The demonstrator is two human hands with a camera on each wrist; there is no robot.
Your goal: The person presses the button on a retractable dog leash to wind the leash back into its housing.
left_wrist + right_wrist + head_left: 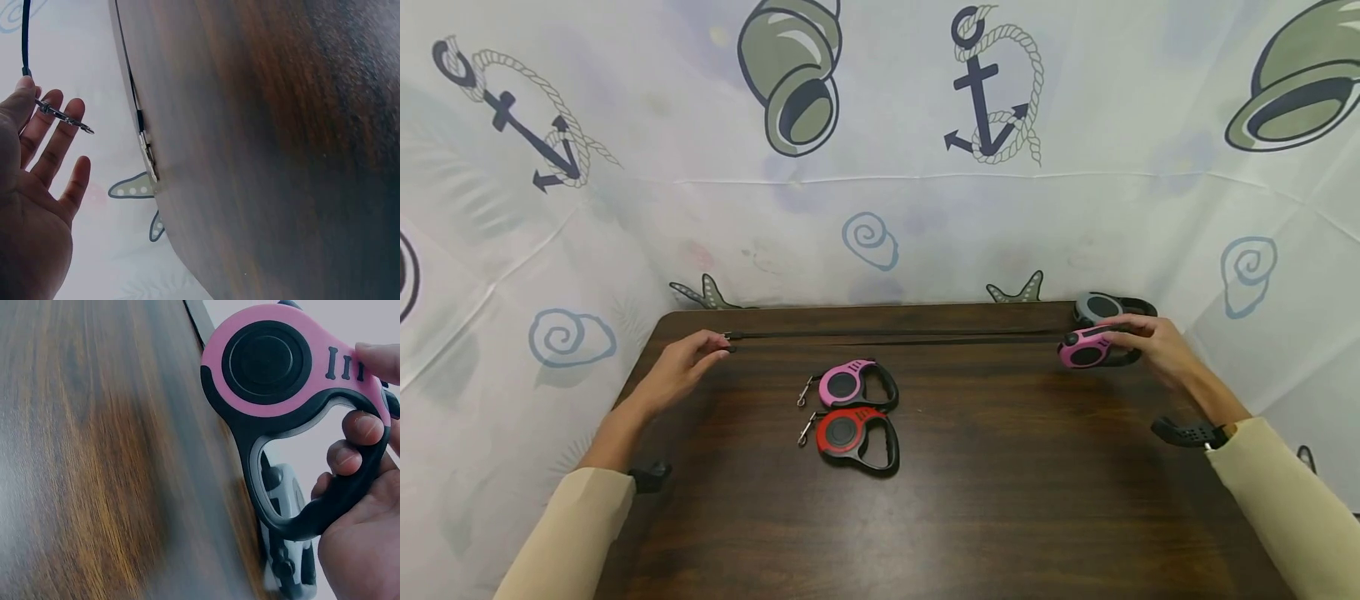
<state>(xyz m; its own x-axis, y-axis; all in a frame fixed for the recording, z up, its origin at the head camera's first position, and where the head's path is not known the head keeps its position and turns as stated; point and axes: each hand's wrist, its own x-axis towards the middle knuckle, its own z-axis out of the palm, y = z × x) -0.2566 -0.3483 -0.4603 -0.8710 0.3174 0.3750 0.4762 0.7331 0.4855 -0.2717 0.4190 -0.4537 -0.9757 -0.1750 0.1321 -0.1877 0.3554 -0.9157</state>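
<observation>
My right hand (1159,354) grips a pink retractable dog leash (215,344), its fingers through the black loop handle. Opposite, at the table's left, my left hand (679,372) pinches the end of a black strap (25,37) between thumb and finger; a metal clip (62,117) hangs there over the palm, the other fingers spread. That strap runs across the table toward the pink leash. Behind it, a grey retractable leash (1097,307) is at the back right edge. Another strap lies along the back edge, ending in a clip (149,156) at the left.
A second pink leash (841,385) and a red leash (842,433) lie mid-table, one in front of the other, clips pointing left. The dark wooden table (1000,500) ends at a patterned white cloth (910,242) at the back and sides.
</observation>
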